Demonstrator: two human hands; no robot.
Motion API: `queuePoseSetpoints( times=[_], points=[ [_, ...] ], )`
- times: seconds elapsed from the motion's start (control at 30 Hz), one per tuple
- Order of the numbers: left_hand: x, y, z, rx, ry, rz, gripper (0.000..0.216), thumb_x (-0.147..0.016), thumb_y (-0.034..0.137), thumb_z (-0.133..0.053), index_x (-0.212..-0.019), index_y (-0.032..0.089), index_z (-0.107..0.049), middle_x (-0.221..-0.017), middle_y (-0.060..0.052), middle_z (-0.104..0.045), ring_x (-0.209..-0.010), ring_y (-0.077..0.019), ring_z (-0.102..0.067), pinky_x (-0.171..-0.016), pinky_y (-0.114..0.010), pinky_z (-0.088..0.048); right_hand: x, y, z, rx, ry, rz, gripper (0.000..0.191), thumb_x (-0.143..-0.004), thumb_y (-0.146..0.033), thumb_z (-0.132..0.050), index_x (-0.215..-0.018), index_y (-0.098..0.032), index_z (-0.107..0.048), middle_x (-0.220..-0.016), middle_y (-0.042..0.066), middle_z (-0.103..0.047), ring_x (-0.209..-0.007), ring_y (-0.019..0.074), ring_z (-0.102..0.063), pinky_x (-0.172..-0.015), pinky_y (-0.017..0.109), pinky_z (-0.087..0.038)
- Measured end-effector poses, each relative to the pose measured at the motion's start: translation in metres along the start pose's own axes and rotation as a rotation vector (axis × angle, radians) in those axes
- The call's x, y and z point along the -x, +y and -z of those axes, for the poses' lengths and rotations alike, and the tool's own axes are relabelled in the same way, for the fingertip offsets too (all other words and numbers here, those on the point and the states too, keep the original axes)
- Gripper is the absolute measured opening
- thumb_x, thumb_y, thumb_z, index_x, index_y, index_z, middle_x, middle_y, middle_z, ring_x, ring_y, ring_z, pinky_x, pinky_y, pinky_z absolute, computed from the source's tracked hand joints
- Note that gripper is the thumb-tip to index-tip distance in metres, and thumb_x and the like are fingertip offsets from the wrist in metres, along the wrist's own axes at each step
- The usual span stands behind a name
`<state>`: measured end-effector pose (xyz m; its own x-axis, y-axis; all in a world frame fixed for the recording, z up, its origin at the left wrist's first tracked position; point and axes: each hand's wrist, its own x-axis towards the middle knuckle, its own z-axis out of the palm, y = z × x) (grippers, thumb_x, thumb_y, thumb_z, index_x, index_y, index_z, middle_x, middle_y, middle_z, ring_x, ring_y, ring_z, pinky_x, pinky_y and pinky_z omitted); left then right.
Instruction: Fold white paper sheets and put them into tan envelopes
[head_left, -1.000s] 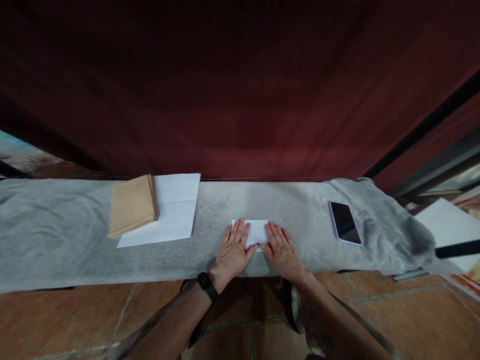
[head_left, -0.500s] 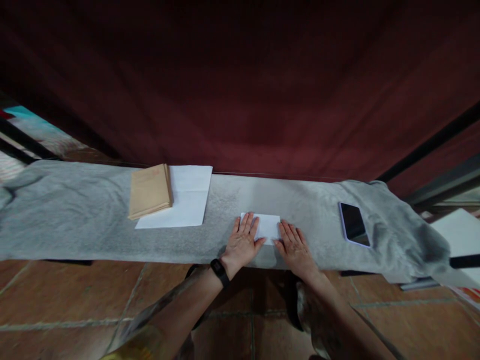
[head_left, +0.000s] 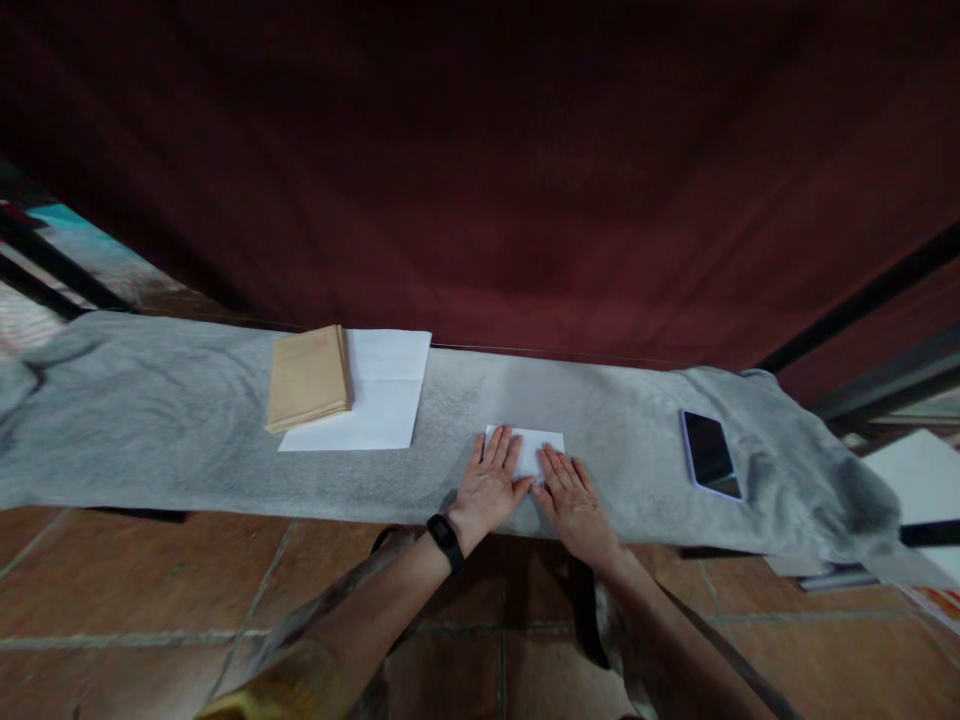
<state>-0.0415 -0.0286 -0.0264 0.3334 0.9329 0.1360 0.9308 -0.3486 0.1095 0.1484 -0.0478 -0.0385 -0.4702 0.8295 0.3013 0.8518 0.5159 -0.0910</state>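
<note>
A small folded white paper (head_left: pixel 534 446) lies on the grey cloth (head_left: pixel 187 420) that covers a long narrow table. My left hand (head_left: pixel 490 487), with a black band on its wrist, lies flat on the paper's left part, fingers stretched out. Beside it, my right hand (head_left: pixel 571 498) lies flat on the paper's right part, fingers also stretched out. The two hands nearly touch at the thumbs. Only the paper's far edge shows beyond my fingertips.
A stack of tan envelopes (head_left: pixel 309 376) rests on a larger white sheet (head_left: pixel 382 405) to the left. A dark phone (head_left: pixel 709 453) lies face up to the right. A dark red curtain (head_left: pixel 480 170) hangs behind the table. Below is a tiled floor (head_left: pixel 135 590).
My right hand has slid left, closer to my left hand, and now covers more of the folded paper. The camera view has shifted slightly.
</note>
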Motion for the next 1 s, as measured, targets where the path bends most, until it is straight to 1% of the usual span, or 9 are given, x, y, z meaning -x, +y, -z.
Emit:
queuePoseSetpoints(
  times=[0.17,0.4,0.53,0.67,0.77,0.87,1.0],
  points=[
    [0.000,-0.002,-0.002,0.009,-0.006,0.013,0.071,-0.101,0.060,-0.032,-0.152,0.012,-0.039,-0.163,-0.016,-0.032,-0.152,-0.0298,-0.026,-0.124,-0.052,-0.019,0.003,0.009,-0.002,0.025,0.028,-0.034,0.055,-0.107,-0.036,-0.033,-0.157,-0.012,-0.032,-0.156,0.015,-0.043,-0.145,0.0264,-0.040,-0.121,0.048,-0.028],
    [0.001,-0.014,0.003,-0.002,-0.011,-0.027,0.067,-0.102,0.058,-0.031,-0.153,0.015,-0.038,-0.162,-0.013,-0.035,-0.151,-0.0266,-0.029,-0.123,-0.048,-0.024,0.002,0.021,-0.001,0.011,-0.010,-0.088,0.053,-0.106,-0.036,-0.033,-0.156,-0.016,-0.036,-0.157,0.011,-0.044,-0.144,0.0254,-0.042,-0.120,0.047,-0.030],
    [0.002,-0.020,0.003,-0.024,0.010,-0.027,0.067,-0.102,0.056,-0.029,-0.154,0.013,-0.037,-0.161,-0.014,-0.036,-0.151,-0.0266,-0.029,-0.123,-0.048,-0.024,-0.003,0.026,0.002,-0.044,-0.047,-0.127,0.050,-0.105,-0.035,-0.038,-0.152,-0.020,-0.043,-0.156,0.008,-0.046,-0.143,0.0257,-0.042,-0.119,0.048,-0.031],
    [0.001,-0.021,0.004,-0.035,0.014,-0.020,0.068,-0.103,0.055,-0.027,-0.154,0.012,-0.035,-0.160,-0.015,-0.038,-0.150,-0.0276,-0.030,-0.123,-0.052,-0.023,-0.010,0.034,0.005,-0.120,-0.077,-0.165,0.045,-0.102,-0.029,-0.043,-0.146,-0.026,-0.051,-0.151,0.005,-0.053,-0.141,0.0246,-0.044,-0.117,0.051,-0.033],
    [0.000,-0.019,0.006,-0.049,0.022,-0.002,0.064,-0.104,0.050,-0.026,-0.152,0.011,-0.038,-0.158,-0.016,-0.040,-0.150,-0.0286,-0.032,-0.123,-0.054,-0.023,-0.017,0.035,0.007,-0.146,-0.064,-0.178,0.044,-0.099,-0.023,-0.045,-0.141,-0.026,-0.057,-0.146,0.006,-0.058,-0.139,0.0236,-0.047,-0.118,0.051,-0.032],
    [-0.003,-0.011,0.007,-0.048,0.047,-0.008,0.060,-0.104,0.046,-0.027,-0.151,0.010,-0.040,-0.158,-0.017,-0.040,-0.150,-0.0279,-0.032,-0.123,-0.052,-0.024,-0.024,0.029,0.008,-0.145,-0.036,-0.177,0.042,-0.099,-0.022,-0.044,-0.138,-0.021,-0.060,-0.143,0.008,-0.060,-0.137,0.0238,-0.049,-0.119,0.050,-0.031],
    [-0.004,0.002,0.003,-0.026,0.055,-0.102,0.057,-0.104,0.042,-0.030,-0.152,0.012,-0.039,-0.159,-0.014,-0.040,-0.150,-0.0254,-0.032,-0.123,-0.049,-0.027,-0.028,0.015,0.006,-0.140,-0.038,-0.131,0.045,-0.103,-0.028,-0.040,-0.144,-0.016,-0.053,-0.151,0.010,-0.052,-0.141,0.0231,-0.045,-0.120,0.046,-0.031]
  ],
)
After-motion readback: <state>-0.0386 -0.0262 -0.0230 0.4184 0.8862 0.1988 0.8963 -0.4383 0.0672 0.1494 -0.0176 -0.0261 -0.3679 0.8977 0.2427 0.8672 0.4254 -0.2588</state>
